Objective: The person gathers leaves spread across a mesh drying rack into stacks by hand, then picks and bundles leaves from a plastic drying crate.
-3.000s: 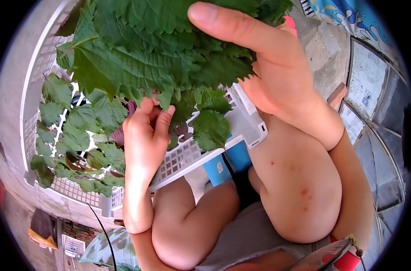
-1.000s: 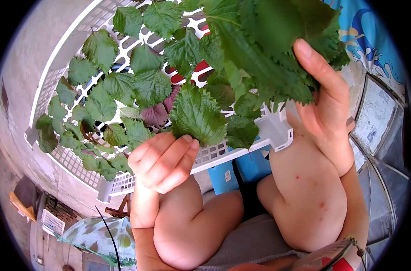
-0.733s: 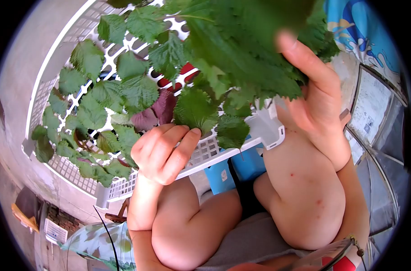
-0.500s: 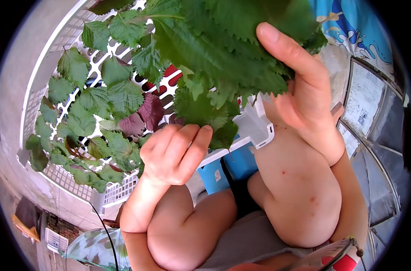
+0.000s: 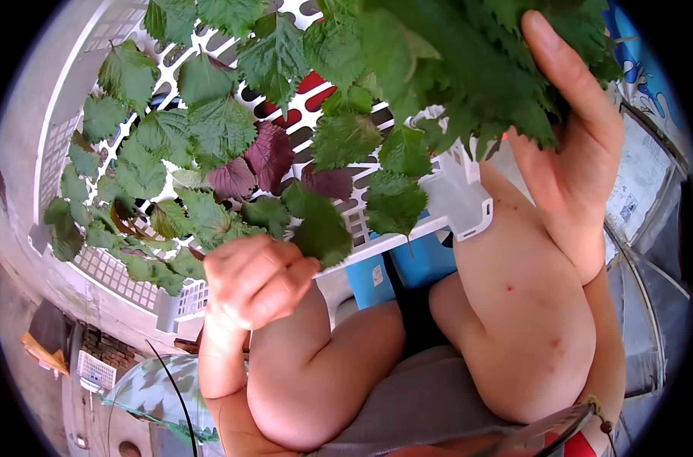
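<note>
My left hand (image 5: 259, 280) is closed, its fingers curled in front of the basket's near edge. At its fingertips is a green perilla leaf (image 5: 325, 234), apparently pinched by the stem, which is hidden. In my right hand (image 5: 578, 137), the thumb presses on a thick bunch of perilla leaves (image 5: 468, 76) held at the upper right. The white plastic basket (image 5: 479, 217) lies beneath, with many loose leaves spread over its slotted bottom. Among them is a purple leaf (image 5: 270, 154).
My bare knees (image 5: 517, 305) are bent below the basket. Blue plastic (image 5: 426, 266) shows under its near rim. At lower left are a small white basket (image 5: 97, 371) and a leaf-patterned cloth (image 5: 160, 388). Grey panels (image 5: 643, 175) stand at the right.
My left hand has moved left and down, with a leaf at its fingertips. My right hand and the bunch have shifted right and slightly up, uncovering more leaves in the basket.
</note>
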A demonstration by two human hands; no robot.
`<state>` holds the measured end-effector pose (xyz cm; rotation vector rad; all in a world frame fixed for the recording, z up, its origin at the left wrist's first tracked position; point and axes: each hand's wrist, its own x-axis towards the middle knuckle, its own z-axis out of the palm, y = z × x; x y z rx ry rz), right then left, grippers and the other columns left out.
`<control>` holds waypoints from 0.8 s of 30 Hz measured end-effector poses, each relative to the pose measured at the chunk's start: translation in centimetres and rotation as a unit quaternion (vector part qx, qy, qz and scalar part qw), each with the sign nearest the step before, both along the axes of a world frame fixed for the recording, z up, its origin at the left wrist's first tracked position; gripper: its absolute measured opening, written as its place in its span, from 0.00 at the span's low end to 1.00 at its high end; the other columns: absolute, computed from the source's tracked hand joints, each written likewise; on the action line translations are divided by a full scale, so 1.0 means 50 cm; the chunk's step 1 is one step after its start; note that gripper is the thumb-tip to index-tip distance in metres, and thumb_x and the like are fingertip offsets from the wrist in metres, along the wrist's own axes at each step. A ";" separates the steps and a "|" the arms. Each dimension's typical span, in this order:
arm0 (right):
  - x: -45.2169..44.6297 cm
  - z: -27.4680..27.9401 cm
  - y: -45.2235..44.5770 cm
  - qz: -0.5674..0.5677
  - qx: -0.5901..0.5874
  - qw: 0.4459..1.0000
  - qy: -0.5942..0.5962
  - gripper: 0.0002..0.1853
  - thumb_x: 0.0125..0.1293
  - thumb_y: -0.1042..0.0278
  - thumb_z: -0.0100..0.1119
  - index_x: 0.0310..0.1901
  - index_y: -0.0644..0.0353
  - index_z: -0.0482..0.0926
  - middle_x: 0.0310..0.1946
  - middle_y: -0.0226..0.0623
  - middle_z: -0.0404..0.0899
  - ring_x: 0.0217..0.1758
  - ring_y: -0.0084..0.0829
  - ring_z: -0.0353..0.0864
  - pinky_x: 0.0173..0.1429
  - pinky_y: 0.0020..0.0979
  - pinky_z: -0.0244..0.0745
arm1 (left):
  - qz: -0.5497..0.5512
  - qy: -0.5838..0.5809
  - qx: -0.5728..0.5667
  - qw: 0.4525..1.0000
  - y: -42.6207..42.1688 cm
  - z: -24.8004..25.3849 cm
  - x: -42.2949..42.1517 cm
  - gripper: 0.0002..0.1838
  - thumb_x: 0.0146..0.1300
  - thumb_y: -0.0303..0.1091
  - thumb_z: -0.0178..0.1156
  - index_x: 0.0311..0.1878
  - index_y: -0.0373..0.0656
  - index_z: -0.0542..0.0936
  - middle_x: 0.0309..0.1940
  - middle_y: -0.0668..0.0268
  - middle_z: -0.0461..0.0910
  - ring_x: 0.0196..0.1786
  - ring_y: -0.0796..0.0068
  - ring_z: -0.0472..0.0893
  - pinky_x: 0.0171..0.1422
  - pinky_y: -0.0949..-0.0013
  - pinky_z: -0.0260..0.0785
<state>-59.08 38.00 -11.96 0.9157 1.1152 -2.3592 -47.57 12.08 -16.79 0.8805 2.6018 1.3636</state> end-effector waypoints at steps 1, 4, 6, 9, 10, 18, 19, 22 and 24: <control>-0.019 0.035 -0.050 -0.011 -0.065 0.996 -0.058 0.27 0.64 0.64 0.58 0.63 0.64 0.68 0.56 0.46 0.77 0.57 0.39 0.77 0.66 0.44 0.66 | -0.009 -0.016 0.019 1.000 0.003 -0.003 0.009 0.12 0.38 0.20 0.66 0.29 0.43 0.79 0.24 0.69 0.76 0.21 0.73 0.76 0.20 0.72 0.66; -0.018 0.029 -0.041 -0.017 -0.075 0.993 -0.094 0.26 0.65 0.64 0.57 0.63 0.64 0.68 0.56 0.46 0.77 0.57 0.39 0.77 0.66 0.43 0.67 | -0.035 -0.050 0.048 0.997 0.018 -0.013 0.031 0.13 0.37 0.20 0.67 0.30 0.43 0.80 0.23 0.69 0.75 0.20 0.73 0.75 0.19 0.73 0.65; -0.009 0.004 -0.027 -0.012 -0.158 0.986 -0.056 0.25 0.65 0.65 0.56 0.62 0.65 0.69 0.56 0.46 0.77 0.58 0.40 0.77 0.66 0.43 0.68 | -0.069 -0.042 0.026 0.996 0.021 -0.027 0.039 0.13 0.35 0.21 0.68 0.29 0.43 0.80 0.24 0.70 0.75 0.19 0.73 0.74 0.19 0.72 0.64; -0.004 0.001 -0.036 0.027 -0.080 0.996 -0.032 0.25 0.65 0.65 0.56 0.61 0.65 0.70 0.56 0.47 0.77 0.58 0.40 0.77 0.66 0.43 0.68 | -0.053 -0.051 0.023 0.997 0.029 -0.037 0.039 0.13 0.36 0.21 0.68 0.29 0.43 0.80 0.23 0.70 0.75 0.20 0.73 0.74 0.19 0.72 0.64; -0.003 0.001 -0.039 0.039 -0.044 0.998 -0.030 0.24 0.65 0.65 0.56 0.61 0.65 0.70 0.56 0.47 0.77 0.59 0.40 0.77 0.66 0.43 0.68 | -0.052 -0.053 0.023 0.997 0.030 -0.039 0.040 0.13 0.36 0.21 0.68 0.29 0.43 0.80 0.23 0.70 0.75 0.20 0.73 0.74 0.19 0.72 0.64; -0.010 0.006 -0.037 0.018 -0.161 0.985 -0.057 0.25 0.66 0.64 0.55 0.62 0.65 0.69 0.57 0.47 0.77 0.59 0.40 0.76 0.66 0.43 0.68 | -0.019 -0.139 0.049 0.989 0.037 -0.052 0.042 0.14 0.36 0.19 0.68 0.29 0.43 0.80 0.24 0.69 0.77 0.21 0.72 0.75 0.20 0.71 0.66; -0.010 0.006 -0.037 0.018 -0.167 0.984 -0.059 0.25 0.66 0.64 0.55 0.62 0.65 0.69 0.57 0.47 0.77 0.59 0.40 0.76 0.66 0.43 0.68 | -0.018 -0.139 0.049 0.989 0.038 -0.054 0.043 0.14 0.36 0.19 0.68 0.29 0.43 0.80 0.24 0.69 0.77 0.21 0.72 0.75 0.20 0.71 0.66; -0.009 0.006 -0.036 0.013 -0.182 0.981 -0.065 0.25 0.67 0.63 0.55 0.62 0.65 0.68 0.57 0.47 0.76 0.59 0.39 0.76 0.66 0.43 0.68 | 0.004 -0.105 0.040 0.994 0.037 -0.058 0.041 0.14 0.36 0.18 0.68 0.30 0.42 0.80 0.24 0.68 0.77 0.22 0.71 0.76 0.21 0.71 0.66; -0.008 0.007 -0.037 0.008 -0.186 0.980 -0.066 0.25 0.67 0.63 0.54 0.63 0.65 0.68 0.57 0.47 0.76 0.59 0.39 0.76 0.66 0.43 0.68 | -0.002 -0.074 0.019 0.997 0.033 -0.056 0.038 0.14 0.36 0.18 0.68 0.30 0.42 0.79 0.25 0.67 0.77 0.23 0.71 0.77 0.22 0.70 0.67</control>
